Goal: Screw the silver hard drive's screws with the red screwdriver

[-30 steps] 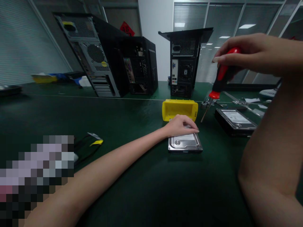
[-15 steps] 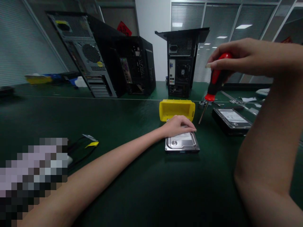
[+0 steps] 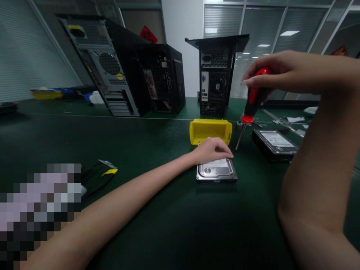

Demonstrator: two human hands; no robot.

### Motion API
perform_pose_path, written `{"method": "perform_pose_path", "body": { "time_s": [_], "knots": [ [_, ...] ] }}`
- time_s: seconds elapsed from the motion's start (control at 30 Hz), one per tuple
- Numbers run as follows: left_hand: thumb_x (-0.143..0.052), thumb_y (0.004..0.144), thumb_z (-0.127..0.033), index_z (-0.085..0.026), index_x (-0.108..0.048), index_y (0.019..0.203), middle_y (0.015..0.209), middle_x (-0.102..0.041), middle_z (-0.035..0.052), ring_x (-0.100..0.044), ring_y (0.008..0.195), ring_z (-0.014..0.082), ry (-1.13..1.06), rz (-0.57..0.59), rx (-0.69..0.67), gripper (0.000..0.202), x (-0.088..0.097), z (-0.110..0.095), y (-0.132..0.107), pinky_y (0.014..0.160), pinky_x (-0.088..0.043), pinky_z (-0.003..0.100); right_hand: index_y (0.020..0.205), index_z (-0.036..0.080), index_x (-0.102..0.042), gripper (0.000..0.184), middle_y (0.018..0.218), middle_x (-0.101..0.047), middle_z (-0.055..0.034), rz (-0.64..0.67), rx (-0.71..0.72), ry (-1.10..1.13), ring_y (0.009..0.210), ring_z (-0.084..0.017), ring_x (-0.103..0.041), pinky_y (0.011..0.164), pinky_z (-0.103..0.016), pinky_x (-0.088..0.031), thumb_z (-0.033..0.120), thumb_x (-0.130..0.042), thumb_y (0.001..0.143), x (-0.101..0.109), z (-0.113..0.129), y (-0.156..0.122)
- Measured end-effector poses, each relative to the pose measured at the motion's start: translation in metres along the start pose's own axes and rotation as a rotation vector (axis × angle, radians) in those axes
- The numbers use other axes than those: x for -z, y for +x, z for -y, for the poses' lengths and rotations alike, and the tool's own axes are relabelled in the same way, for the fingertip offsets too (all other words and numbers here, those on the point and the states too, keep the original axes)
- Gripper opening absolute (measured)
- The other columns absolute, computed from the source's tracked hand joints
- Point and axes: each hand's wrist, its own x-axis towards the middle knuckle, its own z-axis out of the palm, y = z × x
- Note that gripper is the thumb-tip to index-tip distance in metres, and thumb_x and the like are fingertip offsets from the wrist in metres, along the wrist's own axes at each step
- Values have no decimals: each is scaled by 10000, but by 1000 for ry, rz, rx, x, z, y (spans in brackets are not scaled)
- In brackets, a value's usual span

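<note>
On the green table lies a silver hard drive (image 3: 216, 171) with a white label. My left hand (image 3: 212, 150) rests over its far half and grips its edges, hiding part of the label. Up to the right, my right hand (image 3: 277, 73) is wrapped round the handle of a red and black screwdriver (image 3: 254, 99). Its shaft slants down to the left, and the tip hangs just beyond the drive's far right corner, apart from it. Directly behind my left hand stands a yellow plastic bin (image 3: 210, 129), its open side facing me.
A second hard drive (image 3: 275, 142) lies to the right, partly behind my right forearm. Computer cases (image 3: 218, 75) stand along the back, with a large one (image 3: 109, 63) at left. Cables with a yellow tag (image 3: 109, 171) lie on the left. Loose small parts (image 3: 281, 122) are scattered at back right.
My right hand and the screwdriver have shifted slightly left and down, bringing the tip a little lower. My left hand and the hard drive stay in place.
</note>
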Motion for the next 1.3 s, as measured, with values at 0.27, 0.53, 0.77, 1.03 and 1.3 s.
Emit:
{"method": "perform_pose_path", "body": {
  "time_s": [0.27, 0.53, 0.77, 1.03, 1.3],
  "knots": [
    [-643, 863, -265, -204, -749, 927, 976, -730, 48, -633, 959, 156, 0, 10, 7, 138, 0, -2, 2, 897, -463, 310, 1101, 225, -638, 426, 1016, -686, -66, 97, -42, 96, 828, -204, -666, 683, -351, -570, 554, -554, 844, -1, 3, 8],
    [-620, 874, -290, -180, -745, 942, 983, -730, 63, -647, 955, 154, -11, 13, 10, 180, -1, -1, 2, 892, -467, 294, 1122, 230, -637, 419, 1028, -685, -65, 131, -21, 113, 825, -200, -660, 637, -316, -570, 539, -540, 857, -3, 4, 11],
    [-593, 882, -269, -175, -745, 952, 1006, -727, 71, -642, 965, 169, -6, -5, 16, 193, 0, -1, 1, 900, -469, 315, 1090, 207, -650, 401, 985, -693, -60, 93, -32, 135, 776, -177, -669, 644, -311, -585, 520, -552, 859, -3, 4, 9],
    [-572, 861, -232, -184, -755, 900, 976, -733, 52, -647, 960, 170, 2, 30, 24, 194, 3, -4, 3, 892, -464, 298, 1116, 221, -635, 395, 1025, -689, -60, 148, -43, 165, 823, -192, -672, 627, -290, -581, 508, -558, 856, -6, 5, 15],
    [-593, 843, -222, -204, -759, 936, 985, -735, 48, -647, 957, 171, -21, 45, -9, 191, 3, -1, 3, 906, -461, 315, 1082, 221, -631, 324, 1015, -685, -51, 168, -7, 191, 837, -194, -670, 645, -294, -580, 439, -583, 847, -10, 11, 17]
  ]
}}
